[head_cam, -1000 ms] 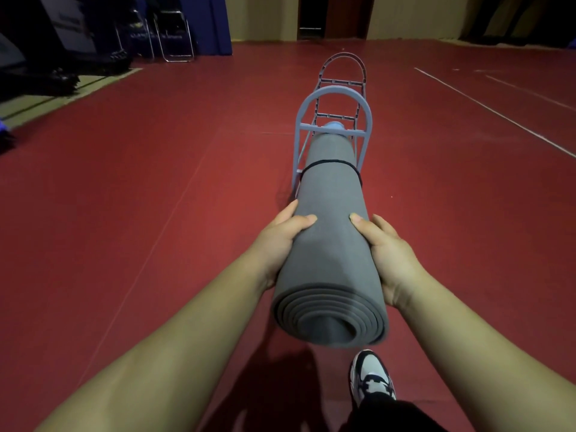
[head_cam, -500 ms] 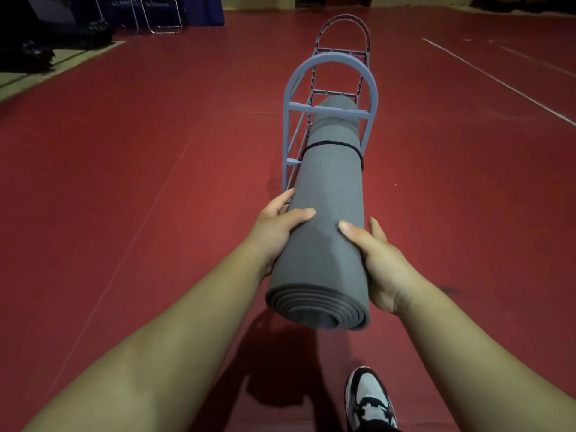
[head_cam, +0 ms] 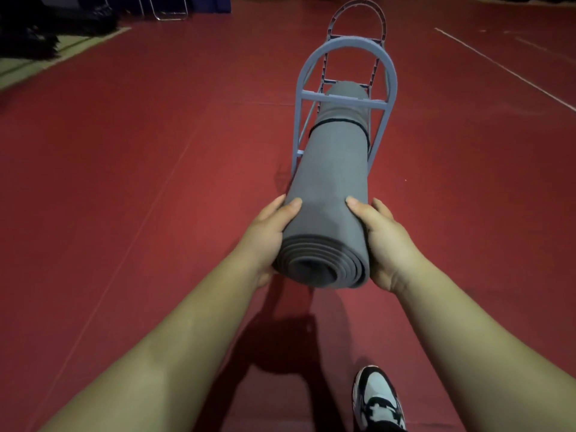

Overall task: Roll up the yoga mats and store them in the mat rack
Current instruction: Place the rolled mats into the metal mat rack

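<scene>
A rolled grey yoga mat [head_cam: 333,182] is held out in front of the person, lengthwise and pointing away, with its spiral end facing the camera. The left grip [head_cam: 269,233] clasps the near end from the left side, thumb lying across the top and the fingers curled underneath out of sight. The right grip [head_cam: 388,241] holds the same end from the right side in the same way, its thumb also on top. A thin black band [head_cam: 338,121] circles the roll towards its far end. That far end has passed through the front arch of the pale blue mat rack [head_cam: 391,76] and sits under the arch's crossbar, inside the frame, while the near end is off the ground, with a shadow under it. The rack stands on a dark red floor [head_cam: 156,182] crossed by a white line [head_cam: 498,65] on the right. One black and white shoe [head_cam: 378,400] shows at the bottom edge. At the top left are chair legs [head_cam: 170,10] and a greenish strip of flooring [head_cam: 31,65].
</scene>
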A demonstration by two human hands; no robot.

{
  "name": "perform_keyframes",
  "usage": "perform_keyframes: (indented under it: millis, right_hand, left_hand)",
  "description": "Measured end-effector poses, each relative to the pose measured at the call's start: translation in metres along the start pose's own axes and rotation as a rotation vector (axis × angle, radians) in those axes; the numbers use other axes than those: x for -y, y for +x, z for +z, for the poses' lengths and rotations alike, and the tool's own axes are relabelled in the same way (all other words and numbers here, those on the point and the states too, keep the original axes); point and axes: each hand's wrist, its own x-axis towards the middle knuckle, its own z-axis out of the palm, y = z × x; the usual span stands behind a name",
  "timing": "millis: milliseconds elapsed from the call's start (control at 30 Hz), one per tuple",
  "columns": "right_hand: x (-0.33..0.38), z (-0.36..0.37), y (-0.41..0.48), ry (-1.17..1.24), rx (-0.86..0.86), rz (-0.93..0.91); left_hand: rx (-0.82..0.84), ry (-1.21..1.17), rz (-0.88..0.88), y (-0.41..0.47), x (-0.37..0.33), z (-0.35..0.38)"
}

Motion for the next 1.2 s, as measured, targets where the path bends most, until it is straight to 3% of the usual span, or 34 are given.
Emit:
perform_keyframes:
  millis: [133, 367, 633, 867, 1033, 1200]
  right_hand:
    - [-0.006, -0.005, 0.002, -0.007, -0.008, 0.035]
    - [0.021, 0.003, 0.049, -0.042, -0.099, -0.068]
    - [0.037, 0.000, 0.096, -0.099, -0.116, 0.084]
    - [0.035, 0.008, 0.134, 0.121, -0.224, -0.008]
    - [0.039, 0.022, 0.164, 0.147, -0.336, -0.082]
    - [0.034, 0.028, 0.161, 0.050, -0.362, -0.098]
  left_hand:
    - [0.013, 0.034, 0.086, 0.013, 0.004, 0.011]
    - [-0.013, 0.052, 0.190, 0.066, -0.008, 0.027]
    - [-0.031, 0.097, 0.174, 0.134, -0.028, 0.044]
    - [-0.027, 0.138, 0.223, 0.178, -0.042, 0.049]
    - [-0.045, 0.130, 0.192, 0.203, -0.045, 0.054]
    - [-0.032, 0.038, 0.056, 0.190, -0.032, 0.043]
